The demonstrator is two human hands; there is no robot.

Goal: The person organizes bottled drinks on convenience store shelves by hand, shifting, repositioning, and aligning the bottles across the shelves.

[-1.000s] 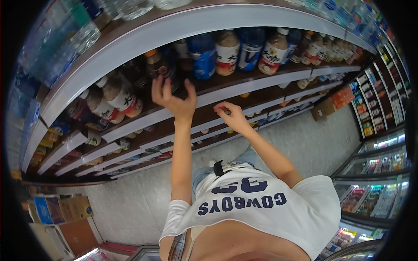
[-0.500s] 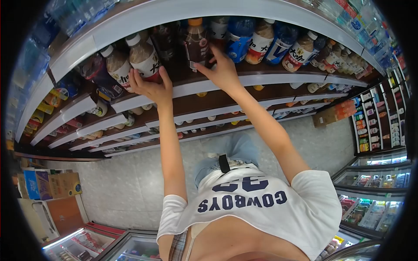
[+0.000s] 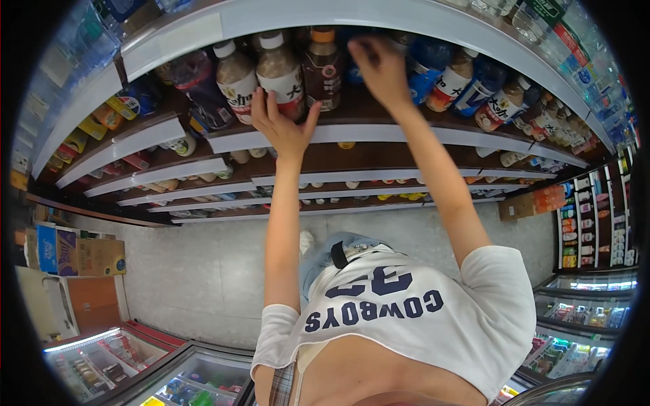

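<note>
My left hand (image 3: 284,132) rests against the lower front of a white-capped bottle of brown drink (image 3: 279,78), fingers stretched out and thumb spread to the right. A matching white-labelled bottle (image 3: 235,84) stands just left of it. Close on the right side is a dark brown bottle with an orange cap (image 3: 323,74), upright on the shelf near my left thumb. My right hand (image 3: 384,71) is raised over the shelf to the right of that bottle, blurred, with fingers apart and nothing visible in them. A dark blue item behind it is partly hidden.
More bottles line the shelf (image 3: 433,125) to the right, including a blue-labelled bottle (image 3: 426,71). Stocked lower shelves run beneath. The upper shelf edge (image 3: 284,17) overhangs the bottle tops. Cardboard boxes (image 3: 98,256) stand at left, and glass-topped freezers (image 3: 196,375) are behind me.
My right hand has let go of the orange-capped bottle and moved up and right. That bottle now stands closer to the white-labelled bottle. The view has shifted, and my left hand stays at the white-labelled bottles.
</note>
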